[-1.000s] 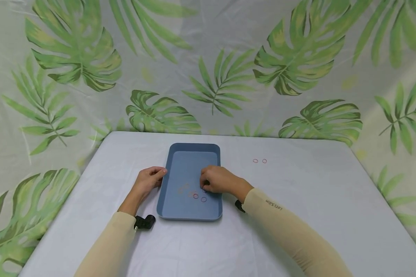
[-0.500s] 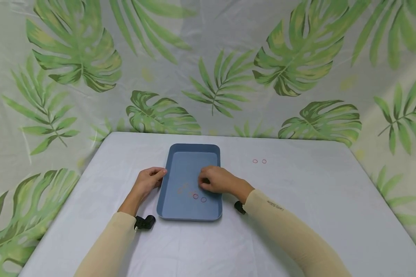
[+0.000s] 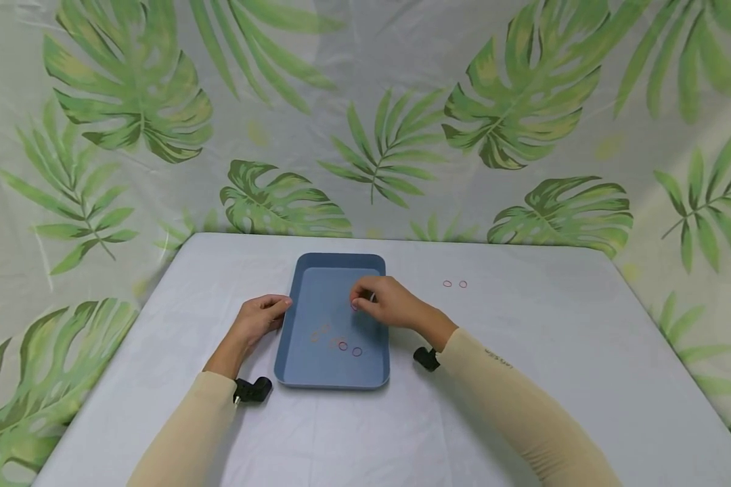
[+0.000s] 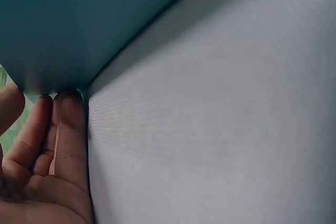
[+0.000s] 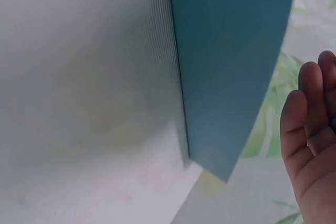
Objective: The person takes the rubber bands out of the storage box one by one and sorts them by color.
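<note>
Right hand above tray, pinching 1 red ring

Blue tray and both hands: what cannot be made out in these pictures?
Head view: red loop, partly hidden by the right hand.
Head view: orange shapes, too small to identify.
Left wrist view: part of the left hand, cut off by left edge.
Right wrist view: inside of the blue tray, hidden by its wall.
</note>
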A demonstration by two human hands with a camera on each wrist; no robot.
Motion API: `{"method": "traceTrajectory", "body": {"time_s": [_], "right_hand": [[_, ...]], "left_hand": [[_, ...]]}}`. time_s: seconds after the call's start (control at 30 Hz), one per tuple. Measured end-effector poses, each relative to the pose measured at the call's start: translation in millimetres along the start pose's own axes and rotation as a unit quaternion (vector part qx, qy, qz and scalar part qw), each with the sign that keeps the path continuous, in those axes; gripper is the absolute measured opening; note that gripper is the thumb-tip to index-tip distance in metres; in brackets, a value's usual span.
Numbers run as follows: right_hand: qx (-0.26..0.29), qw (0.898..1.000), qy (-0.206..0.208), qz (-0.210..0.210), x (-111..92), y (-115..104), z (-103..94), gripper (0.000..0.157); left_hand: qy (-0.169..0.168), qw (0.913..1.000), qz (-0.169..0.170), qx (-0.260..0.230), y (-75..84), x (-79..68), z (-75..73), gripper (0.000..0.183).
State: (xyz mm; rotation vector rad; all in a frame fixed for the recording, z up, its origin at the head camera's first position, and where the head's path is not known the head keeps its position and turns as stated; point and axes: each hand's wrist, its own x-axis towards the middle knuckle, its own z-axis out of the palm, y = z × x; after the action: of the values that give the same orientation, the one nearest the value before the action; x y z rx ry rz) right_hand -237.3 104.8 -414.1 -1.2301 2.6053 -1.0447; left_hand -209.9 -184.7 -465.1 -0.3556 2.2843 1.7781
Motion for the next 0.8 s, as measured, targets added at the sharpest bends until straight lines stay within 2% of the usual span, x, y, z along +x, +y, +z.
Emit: {"method": "traceTrajectory", "body": {"time_s": [0.2, 0.37, 0.6, 0.8], "right_hand": [[0.023, 0.999, 0.021, 0.027, -10, 7, -17.0, 0.006], [0.022, 0.998, 0.03, 0.06, -25, 16, -37.9, 0.006], [0.0, 0.993, 0.039, 0.109, -64, 39, -69.7, 0.007], [-0.022, 0.987, 0.058, 0.15, -100, 63, -91.1, 0.007]], "left_hand": [[-0.002, 1.0, 0.001, -0.004, -1.0, 1.0, -1.5, 0.041], [-0.004, 0.9999, -0.003, -0.01, -1.7, 1.4, -0.8, 0.042], [-0.002, 0.9996, -0.009, -0.025, -0.4, 1.2, -0.2, 0.043], [-0.008, 0.9998, -0.012, -0.017, 1.8, 0.1, -2.4, 0.045]]}}
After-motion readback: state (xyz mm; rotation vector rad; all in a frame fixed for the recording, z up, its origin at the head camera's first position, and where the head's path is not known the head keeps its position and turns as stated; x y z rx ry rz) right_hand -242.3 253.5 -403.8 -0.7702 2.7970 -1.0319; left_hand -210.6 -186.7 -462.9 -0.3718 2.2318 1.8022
